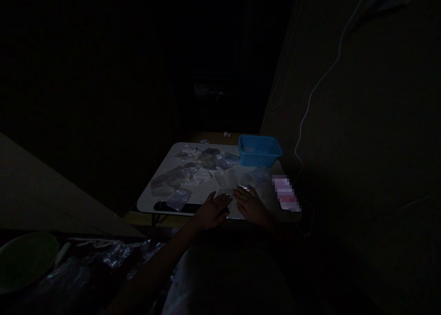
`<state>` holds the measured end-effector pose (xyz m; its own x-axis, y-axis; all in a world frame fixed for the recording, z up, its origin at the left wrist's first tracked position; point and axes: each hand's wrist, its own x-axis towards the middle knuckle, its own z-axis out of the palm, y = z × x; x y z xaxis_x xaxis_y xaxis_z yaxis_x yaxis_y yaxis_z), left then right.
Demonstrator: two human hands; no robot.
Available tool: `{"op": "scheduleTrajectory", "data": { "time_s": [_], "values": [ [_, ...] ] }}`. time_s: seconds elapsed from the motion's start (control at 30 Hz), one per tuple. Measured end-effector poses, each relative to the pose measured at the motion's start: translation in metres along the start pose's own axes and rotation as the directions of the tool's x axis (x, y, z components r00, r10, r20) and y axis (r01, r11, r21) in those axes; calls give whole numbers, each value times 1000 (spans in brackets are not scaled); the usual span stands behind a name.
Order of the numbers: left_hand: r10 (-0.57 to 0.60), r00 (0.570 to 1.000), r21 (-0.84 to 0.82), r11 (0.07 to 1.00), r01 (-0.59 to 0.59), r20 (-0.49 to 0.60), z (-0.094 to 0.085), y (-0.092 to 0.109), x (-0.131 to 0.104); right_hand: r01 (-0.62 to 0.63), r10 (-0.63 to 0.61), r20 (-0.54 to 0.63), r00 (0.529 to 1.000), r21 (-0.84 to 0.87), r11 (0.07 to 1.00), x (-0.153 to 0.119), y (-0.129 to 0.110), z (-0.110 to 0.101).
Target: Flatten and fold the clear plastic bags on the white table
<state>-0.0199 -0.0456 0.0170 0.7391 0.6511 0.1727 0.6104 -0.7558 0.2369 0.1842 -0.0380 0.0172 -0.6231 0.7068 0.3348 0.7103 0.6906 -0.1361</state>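
Note:
Both hands rest near the front edge of a small white folding table (146, 198) in dim light. My left hand (214, 210) lies palm down with its fingers stretched out, beside a dark strip (193, 208) along the table's near side. My right hand (251, 205) is flat too, fingers spread, over a clear plastic bag (245, 188); whether it presses on it I cannot tell. Several crumpled clear plastic bags (172, 179) lie spread over the table. One small flat bag (179, 199) overlaps the dark strip.
A blue plastic basin (260, 160) stands at the table's back right. A blurred pinkish item (285, 193) lies at the right edge. A white cord (310, 97) hangs along the right wall. At lower left are a green round basket (29, 260) and crumpled plastic (117, 254).

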Motion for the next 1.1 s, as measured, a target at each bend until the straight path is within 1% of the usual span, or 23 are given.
{"op": "scheduleTrajectory", "data": {
  "time_s": [0.07,0.13,0.2,0.27,0.37,0.47,0.67,0.77,0.93,1.1],
  "values": [
    [-26,1000,-3,1000,26,-2,0,-2,1,-15,15,11,1000,7,1000,1,1,2],
    [-99,995,2,995,99,-26,1,-6,1,-21,21,17,1000,18,1000,1,2,3],
    [-188,981,18,982,189,-49,2,-12,1,-26,25,21,999,26,999,2,2,3],
    [-235,971,41,971,237,-43,3,-18,-1,-35,34,26,999,32,999,2,2,4],
    [-233,972,82,969,234,-20,2,-24,-4,-50,49,31,998,34,998,3,3,5],
    [-230,973,108,967,232,-28,2,-28,-4,-49,48,32,998,27,998,3,3,6],
    [-265,958,45,962,271,-108,4,-37,12,-47,47,51,998,15,999,2,2,4],
    [-259,958,69,961,269,-125,6,-42,18,-51,50,59,997,23,998,2,2,3],
    [-239,964,183,949,256,-113,8,-48,12,-65,62,60,996,44,997,1,2,5],
    [-232,968,238,939,249,-99,10,-54,5,-59,55,63,996,54,997,1,3,6]
  ]
}}
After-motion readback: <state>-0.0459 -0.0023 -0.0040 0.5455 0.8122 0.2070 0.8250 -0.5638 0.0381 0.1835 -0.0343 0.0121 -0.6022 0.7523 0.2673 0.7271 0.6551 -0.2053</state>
